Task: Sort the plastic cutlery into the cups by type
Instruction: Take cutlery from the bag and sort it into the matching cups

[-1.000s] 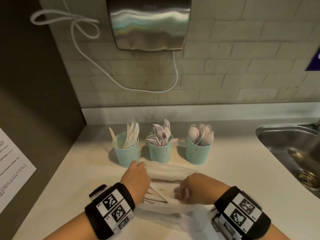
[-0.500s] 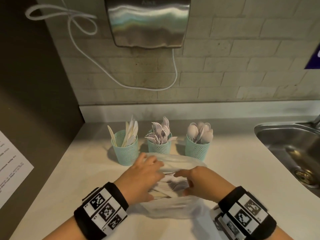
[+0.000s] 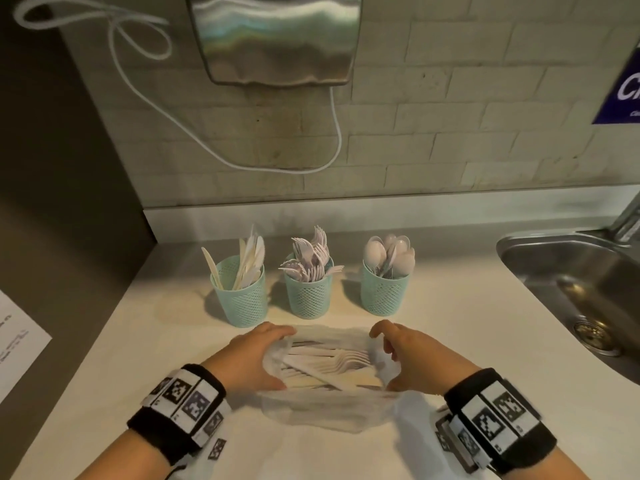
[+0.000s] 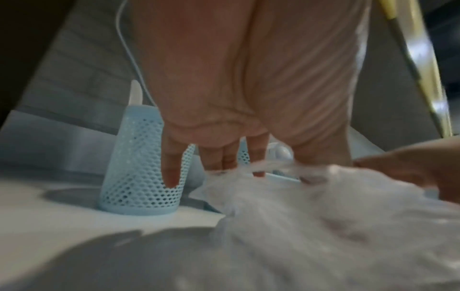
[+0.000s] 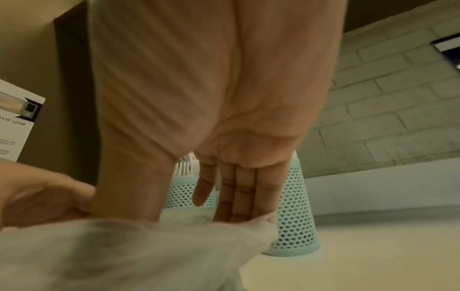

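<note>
Three teal mesh cups stand in a row at the back: knives (image 3: 242, 299), forks (image 3: 308, 296), spoons (image 3: 382, 292). In front of them lies a thin clear plastic bag (image 3: 311, 407), its mouth spread wide over a pile of white forks and knives (image 3: 329, 362). My left hand (image 3: 268, 358) holds the bag's left rim and my right hand (image 3: 388, 358) holds the right rim. The left wrist view shows my left hand (image 4: 224, 163) at the bag's edge (image 4: 311, 206), in front of the knife cup (image 4: 139, 167). In the right wrist view my right hand (image 5: 234, 196) dips behind the bag's rim (image 5: 124, 246), before the spoon cup (image 5: 293, 216).
A steel sink (image 3: 571, 289) is set into the counter at the right. A metal hand dryer (image 3: 277, 36) hangs on the tiled wall above the cups, with its white cord (image 3: 207, 133) looping down. A printed sheet (image 3: 17, 341) hangs on the dark left wall.
Both hands have moved apart and pulled the bag's mouth open. The cutlery inside, mostly covered before, now shows between them.
</note>
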A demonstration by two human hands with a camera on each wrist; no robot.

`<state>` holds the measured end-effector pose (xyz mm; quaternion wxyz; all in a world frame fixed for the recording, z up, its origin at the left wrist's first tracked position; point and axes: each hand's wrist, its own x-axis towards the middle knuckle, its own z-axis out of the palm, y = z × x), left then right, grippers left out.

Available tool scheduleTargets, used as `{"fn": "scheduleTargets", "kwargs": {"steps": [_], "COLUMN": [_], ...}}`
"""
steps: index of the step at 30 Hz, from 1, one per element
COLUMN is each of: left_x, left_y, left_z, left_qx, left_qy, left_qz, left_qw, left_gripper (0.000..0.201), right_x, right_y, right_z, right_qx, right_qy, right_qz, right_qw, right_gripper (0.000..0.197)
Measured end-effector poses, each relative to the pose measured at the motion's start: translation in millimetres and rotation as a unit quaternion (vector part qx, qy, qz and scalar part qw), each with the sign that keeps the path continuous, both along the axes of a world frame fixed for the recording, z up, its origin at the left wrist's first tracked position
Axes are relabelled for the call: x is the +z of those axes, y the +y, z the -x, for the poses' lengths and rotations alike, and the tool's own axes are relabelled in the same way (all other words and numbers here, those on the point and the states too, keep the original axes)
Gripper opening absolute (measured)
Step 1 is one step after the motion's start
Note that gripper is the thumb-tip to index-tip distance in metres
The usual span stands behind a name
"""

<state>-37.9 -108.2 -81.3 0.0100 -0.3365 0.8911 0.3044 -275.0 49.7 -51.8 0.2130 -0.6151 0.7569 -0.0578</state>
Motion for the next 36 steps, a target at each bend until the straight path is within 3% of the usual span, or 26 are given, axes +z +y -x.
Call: {"fn": "scheduleTargets", "kwargs": {"steps": [2,4,6,10,13,17,23,28,33,34,36], "left_x": [0,8,17,3,-1,-6,-12,-14,-5,-2,-2], "left_y": [4,12,28,56,58,53,49,45,34,31,23], "left_z": [3,14,31,58,65,67,68,67,68,72,80], "left_qx": [-0.029,-0.091,-0.146,-0.118,-0.095,-0.109,-0.12,-0.111,-0.084,-0.077,-0.062], "left_qy": [0.017,0.067,0.079,-0.121,-0.165,-0.146,-0.126,-0.108,-0.029,-0.014,-0.015], "left_qz": [0.091,0.21,0.251,0.19,0.195,0.227,0.188,0.187,0.066,0.045,0.037], "left_qw": [0.995,0.971,0.954,0.967,0.962,0.957,0.967,0.97,0.994,0.996,0.997], "left_gripper": [0.061,0.031,0.024,0.059,0.073,0.068,0.061,0.043,0.077,0.077,0.059], "right_x": [-3,-5,-7,-11,-11,-10,-14,-15,-17,-17,-15], "right_y": [3,3,1,-3,-2,0,0,0,-1,-2,-3], "right_z": [-2,-7,-11,-15,-14,-13,-11,-9,-6,-6,-6], "right_qx": [0.007,0.026,0.047,0.046,0.041,0.039,0.037,0.037,0.041,0.042,0.045], "right_qy": [-0.005,-0.007,0.011,0.052,0.067,0.07,0.077,0.075,0.08,0.082,0.085], "right_qz": [0.0,0.005,0.0,-0.025,-0.029,-0.03,-0.028,-0.016,-0.016,-0.016,-0.017], "right_qw": [1.0,1.0,0.999,0.997,0.997,0.996,0.996,0.996,0.996,0.996,0.995], "right_gripper": [0.069,0.067,0.073,0.101,0.12,0.128,0.129,0.129,0.136,0.136,0.135]}}
